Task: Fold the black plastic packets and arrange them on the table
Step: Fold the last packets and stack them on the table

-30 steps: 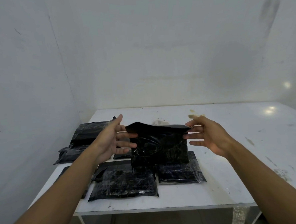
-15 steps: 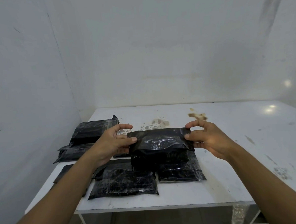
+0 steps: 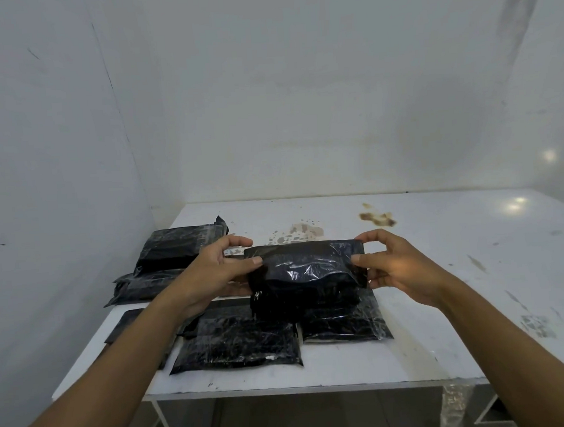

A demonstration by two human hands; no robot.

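I hold a black plastic packet (image 3: 305, 271) above the white table (image 3: 442, 269), its top flap folded down toward me. My left hand (image 3: 212, 277) pinches its left edge between thumb and fingers. My right hand (image 3: 399, 265) pinches its right edge the same way. Below it lie two flat black packets, one at the front centre (image 3: 239, 344) and one to its right (image 3: 343, 325). A stack of black packets (image 3: 174, 249) rests at the back left, and another flat packet (image 3: 129, 325) lies under my left forearm.
White walls close in the table at the left and back. Brown stains (image 3: 376, 217) mark the far tabletop. The table's front edge (image 3: 284, 386) runs just below the front packets, with white frame legs beneath.
The packet's top flap, upright a second ago, has been folded down toward me. Both hands moved from spread fingers at the top corners to pinching the folded side edges.
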